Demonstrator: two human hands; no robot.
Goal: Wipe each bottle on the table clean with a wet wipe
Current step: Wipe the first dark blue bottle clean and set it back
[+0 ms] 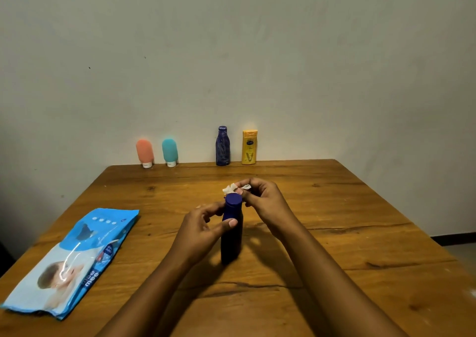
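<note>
A dark blue bottle stands upright in the middle of the wooden table. My left hand grips its upper body, thumb across the front. My right hand pinches a crumpled white wet wipe just above and behind the bottle's cap. Along the far edge stand a coral tube, a teal tube, a patterned dark blue bottle and a yellow lotion bottle.
A light blue pack of wet wipes lies flat at the near left of the table. A plain wall rises right behind the row of bottles. The table's right edge drops off to the floor.
</note>
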